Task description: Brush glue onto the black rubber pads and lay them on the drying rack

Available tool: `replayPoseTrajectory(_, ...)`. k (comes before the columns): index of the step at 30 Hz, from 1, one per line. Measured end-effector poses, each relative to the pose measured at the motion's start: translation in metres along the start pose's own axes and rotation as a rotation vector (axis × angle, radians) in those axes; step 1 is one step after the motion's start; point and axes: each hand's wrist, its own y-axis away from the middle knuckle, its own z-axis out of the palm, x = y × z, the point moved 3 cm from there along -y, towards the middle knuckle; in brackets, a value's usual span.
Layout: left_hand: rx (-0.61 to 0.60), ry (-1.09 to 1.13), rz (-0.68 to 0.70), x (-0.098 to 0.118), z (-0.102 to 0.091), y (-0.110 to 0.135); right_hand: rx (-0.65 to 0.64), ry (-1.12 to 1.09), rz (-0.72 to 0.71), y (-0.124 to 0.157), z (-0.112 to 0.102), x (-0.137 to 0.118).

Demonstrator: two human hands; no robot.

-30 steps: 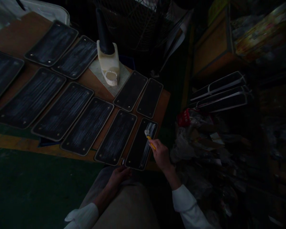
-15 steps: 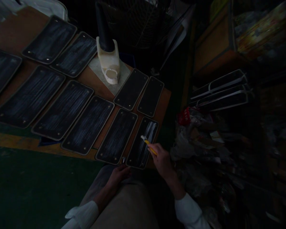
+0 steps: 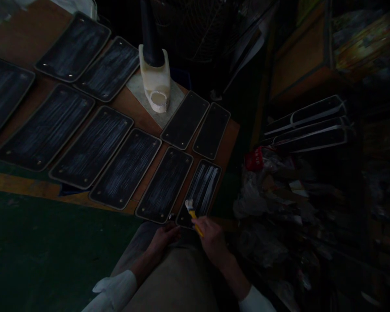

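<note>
My right hand (image 3: pixel 211 238) is closed around the yellow handle of a small paintbrush (image 3: pixel 195 219). The white-loaded bristles touch the lower left part of a dark rounded plate (image 3: pixel 211 197), which carries fresh white streaks along its length. By the near table edge, above my lap, my left hand (image 3: pixel 165 237) has its fingers curled; a small shiny thing (image 3: pixel 172 216) shows just beyond them, and whatever the fingers hold is hidden. Left of the brushed plate lies another dark plate (image 3: pixel 164 186) with fainter streaks.
Several more streaked plates (image 3: pixel 112 167) cover the brown board (image 3: pixel 119 102). Two plain dark plates (image 3: pixel 211 130) lie at its right end. A cut-open whitish plastic container (image 3: pixel 155 82) with a black handle or tube in it stands on a grey sheet (image 3: pixel 138 93). Plastic bags (image 3: pixel 250 193) crowd the right.
The paintbrush in my right hand has moved down and left along the plate. More white streaks now show on it. My left hand stays about where it was, while the view has shifted slightly.
</note>
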Motion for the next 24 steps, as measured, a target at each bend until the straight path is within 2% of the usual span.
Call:
replayPoseTrajectory(2, -0.004, -0.006, -0.012, 0.000, -0.001, -0.001, -0.052, -0.040, 0.016, 0.023, 0.006, -0.012)
replayPoseTrajectory(4, -0.009, -0.005, -0.033, -0.001, -0.001, -0.002, -0.058, -0.102, 0.053, 0.030, 0.000, -0.017)
replayPoseTrajectory(8, 0.016, -0.029, -0.044, -0.001, -0.002, -0.004, 0.085, -0.198, 0.154, 0.013, -0.025, -0.001)
replayPoseTrajectory(10, 0.022, -0.051, -0.049, -0.002, -0.002, -0.005, 0.141, -0.165, 0.172, 0.008, -0.029, 0.008)
replayPoseTrajectory(12, 0.014, -0.051, -0.062, -0.004, -0.003, -0.006, 0.108, -0.111, 0.154, 0.013, -0.022, 0.010)
replayPoseTrajectory(15, 0.002, -0.034, -0.059, -0.005, -0.004, -0.008, -0.031, -0.076, 0.103, 0.033, -0.007, -0.001)
replayPoseTrajectory(17, -0.001, -0.035, -0.057, -0.005, -0.005, -0.008, -0.070, -0.108, 0.113, 0.042, -0.007, -0.007)
replayPoseTrajectory(20, 0.003, -0.024, -0.087, -0.004, -0.005, -0.010, 0.038, -0.161, 0.194, 0.035, -0.024, 0.001)
replayPoseTrajectory(24, -0.010, 0.000, -0.116, 0.001, -0.002, -0.011, 0.212, -0.067, 0.219, -0.002, -0.049, 0.032)
